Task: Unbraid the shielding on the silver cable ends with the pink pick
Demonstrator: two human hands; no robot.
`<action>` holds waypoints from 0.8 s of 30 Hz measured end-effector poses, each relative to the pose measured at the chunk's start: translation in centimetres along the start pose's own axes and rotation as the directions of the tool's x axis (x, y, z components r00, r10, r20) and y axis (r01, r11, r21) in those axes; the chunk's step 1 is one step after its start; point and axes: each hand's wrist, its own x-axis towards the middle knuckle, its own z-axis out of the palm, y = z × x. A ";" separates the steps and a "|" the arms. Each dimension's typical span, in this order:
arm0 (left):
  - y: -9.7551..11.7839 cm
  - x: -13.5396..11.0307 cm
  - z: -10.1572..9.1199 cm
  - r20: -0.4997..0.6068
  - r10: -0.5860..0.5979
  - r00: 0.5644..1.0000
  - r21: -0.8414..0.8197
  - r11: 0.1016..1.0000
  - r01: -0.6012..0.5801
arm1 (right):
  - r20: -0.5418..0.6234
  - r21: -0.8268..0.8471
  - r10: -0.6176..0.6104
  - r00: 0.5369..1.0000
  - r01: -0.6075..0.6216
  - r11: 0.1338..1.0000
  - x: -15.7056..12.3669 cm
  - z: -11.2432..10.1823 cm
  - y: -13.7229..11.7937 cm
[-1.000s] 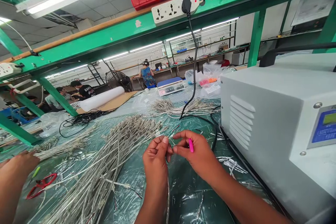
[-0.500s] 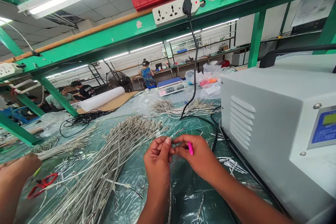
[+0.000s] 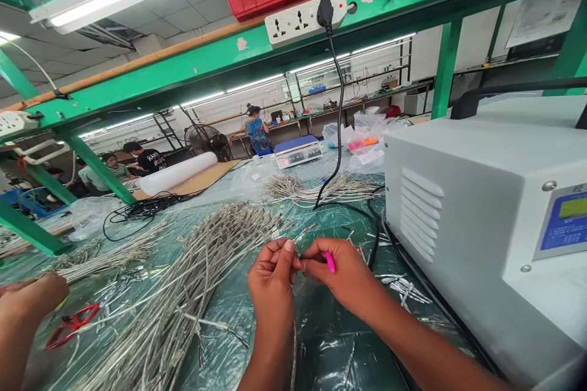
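My left hand (image 3: 274, 272) is closed, its thumb and fingers pinching the end of a braided cable (image 3: 294, 354) that hangs down beside the wrist. Thin wires (image 3: 308, 230), one of them red, stick out above the fingertips. Close against it, my right hand (image 3: 337, 263) is closed too, with its fingertips at the cable's end. A bright pink rod-like piece (image 3: 331, 261) pokes out between its fingers; the rest is hidden in the grip. Left of my hands lies a large bundle of similar braided cables (image 3: 192, 275).
A grey machine (image 3: 454, 195) with a screen stands close on the right. Red-handled scissors (image 3: 73, 325) lie at left, near another person's hand (image 3: 43, 299). Foil-like scraps (image 3: 406, 287) lie beside the machine. A black power cord (image 3: 342, 110) hangs from the power strip (image 3: 293, 23) overhead.
My right hand has shifted slightly against the left, and the thin wires now show more clearly above the fingertips. The other person's hand has moved slightly left.
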 end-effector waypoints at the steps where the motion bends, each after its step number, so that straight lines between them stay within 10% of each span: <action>1: 0.1 0.0 0.0 0.001 0.004 1.000 0.000 1.000 -0.004 | -0.004 -0.020 -0.011 1.000 0.011 1.000 0.0 0.1 0.0; 24: 0.3 0.0 0.1 -0.011 0.037 0.999 0.033 0.999 -0.036 | -0.019 -0.472 -0.120 0.993 0.097 0.876 -0.6 0.1 -0.6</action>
